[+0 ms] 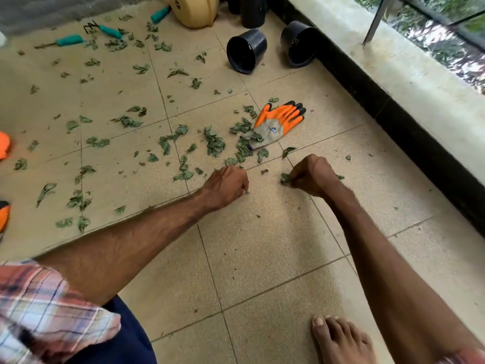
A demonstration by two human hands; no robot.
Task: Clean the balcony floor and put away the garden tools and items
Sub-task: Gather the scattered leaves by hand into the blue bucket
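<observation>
Dry green leaves (214, 143) lie scattered over the beige tiled floor (262, 258). My left hand (227, 186) rests low on the tiles, fingers closed, a scrap of leaf at its fingertips. My right hand (312, 176) is closed on a small bunch of leaves (284, 178). An orange and grey garden glove (279, 122) lies just beyond both hands. Teal-handled hand tools (69, 40), (110, 31), (160, 14) lie at the far left.
Two black plastic pots (246, 51), (299, 43) lie tipped on their sides by the dark kerb (393, 119). More black pots (253, 10) and a tan container (195, 9) stand at the back. Orange objects (4, 145) show at the left edge. My bare foot (341, 340) is at the bottom.
</observation>
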